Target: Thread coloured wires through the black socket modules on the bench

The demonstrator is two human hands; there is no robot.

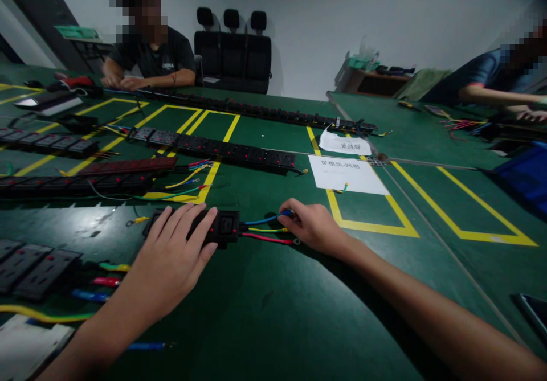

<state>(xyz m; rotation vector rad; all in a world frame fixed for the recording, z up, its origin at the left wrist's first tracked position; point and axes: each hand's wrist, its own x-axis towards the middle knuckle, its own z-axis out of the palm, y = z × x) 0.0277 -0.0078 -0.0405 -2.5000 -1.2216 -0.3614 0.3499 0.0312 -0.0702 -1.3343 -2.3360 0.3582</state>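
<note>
A short black socket module (pixel 226 227) lies on the green table, with a blue, a yellow-green and a red wire coming out of its right end. My left hand (pixel 175 261) rests across the module, its fingers lying over the top. At the end of the blue wire (pixel 261 221), my right hand (pixel 305 224) pinches the blue tip between thumb and fingers. Just below the right fingers, the red wire (pixel 267 238) ends in a ring terminal. A yellow terminal (pixel 140 220) sticks out at the module's left end.
Long black socket strips (pixel 213 150) cross the table beyond my hands. More sockets (pixel 43 270) with coloured wire ends lie at the near left. White paper sheets (pixel 348 175) lie at the right of centre. One person sits across the table, another at the far right.
</note>
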